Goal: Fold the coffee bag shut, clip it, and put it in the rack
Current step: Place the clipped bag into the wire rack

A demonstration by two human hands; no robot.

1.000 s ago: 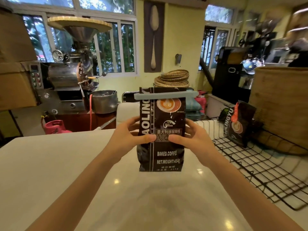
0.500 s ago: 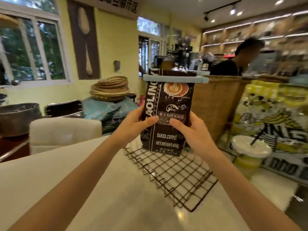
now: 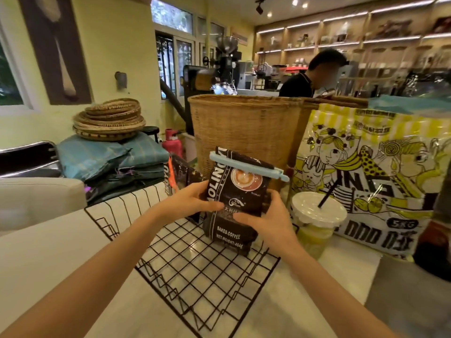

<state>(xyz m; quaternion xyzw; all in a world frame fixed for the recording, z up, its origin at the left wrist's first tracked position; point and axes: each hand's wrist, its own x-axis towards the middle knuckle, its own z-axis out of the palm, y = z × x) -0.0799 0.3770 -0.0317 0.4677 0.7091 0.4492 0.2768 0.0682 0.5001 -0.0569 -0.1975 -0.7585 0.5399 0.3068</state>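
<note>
A black coffee bag with a latte picture stands upright inside the black wire rack, near its far right side. Its top is folded over and held by a long light-blue clip. My left hand grips the bag's left edge and my right hand grips its right side, thumb across the front. A second black coffee bag with an orange clip stands at the rack's far end, partly hidden behind my left hand.
A lidded plastic cup with a black straw stands just right of the rack. Behind it are a large yellow-printed sack and a tall wicker basket. A person in a black shirt stands beyond. The rack rests on a white counter.
Both hands have lowered the clipped bag from above the rack's near side down into the rack. The view has swung further right and down.
</note>
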